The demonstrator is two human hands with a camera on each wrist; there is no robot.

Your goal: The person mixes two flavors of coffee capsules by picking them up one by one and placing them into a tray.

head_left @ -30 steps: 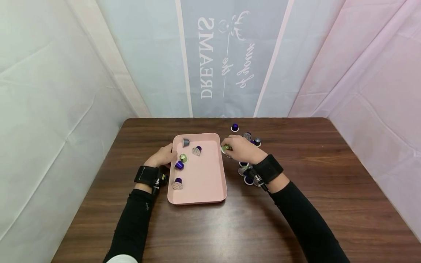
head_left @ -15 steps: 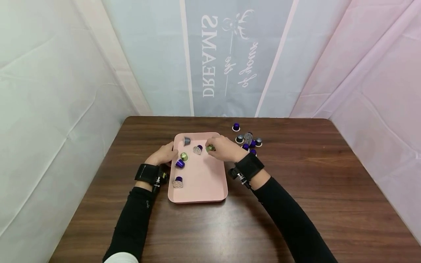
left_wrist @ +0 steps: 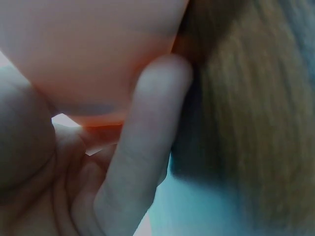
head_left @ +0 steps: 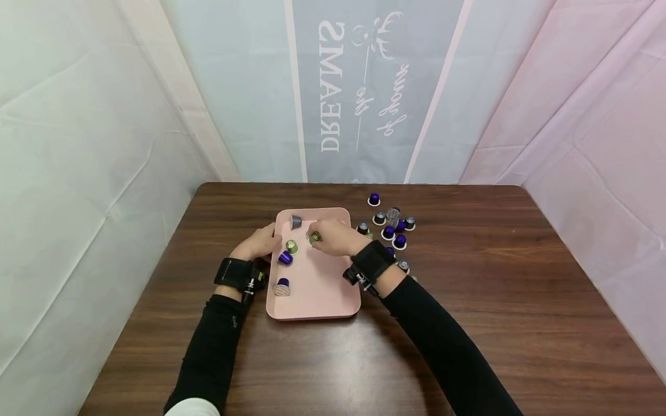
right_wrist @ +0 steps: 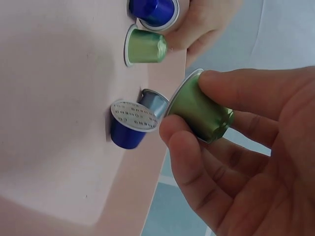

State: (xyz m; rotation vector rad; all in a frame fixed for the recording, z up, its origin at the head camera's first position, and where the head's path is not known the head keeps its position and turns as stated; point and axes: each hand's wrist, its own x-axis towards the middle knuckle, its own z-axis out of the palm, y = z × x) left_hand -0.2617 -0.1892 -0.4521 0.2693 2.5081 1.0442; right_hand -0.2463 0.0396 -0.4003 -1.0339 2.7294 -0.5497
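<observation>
My right hand [head_left: 335, 237] pinches a green coffee capsule [right_wrist: 204, 110] between thumb and fingers, over the upper part of a pink tray [head_left: 322, 294]. In the right wrist view a purple capsule [right_wrist: 127, 130] with a printed lid and a grey capsule [right_wrist: 153, 102] lie just beyond it. Along the tray's left side are another green capsule [head_left: 292, 247], a purple one [head_left: 285, 257] and a lid-forward purple one [head_left: 282, 288]. My left hand [head_left: 258, 242] grips the tray's left edge, the thumb at the rim; the left wrist view shows a finger [left_wrist: 147, 132] against the tray wall.
Several more capsules, purple, grey and green, lie scattered on the wooden table [head_left: 494, 277] right of the tray, such as a purple capsule [head_left: 399, 241]. My right forearm covers part of that group. A pale cloth curtain [head_left: 265, 104] hangs behind the table's far edge.
My right hand has carried the green capsule leftward from the loose capsules beside the tray to above the tray's upper middle. The left hand keeps its hold on the tray edge.
</observation>
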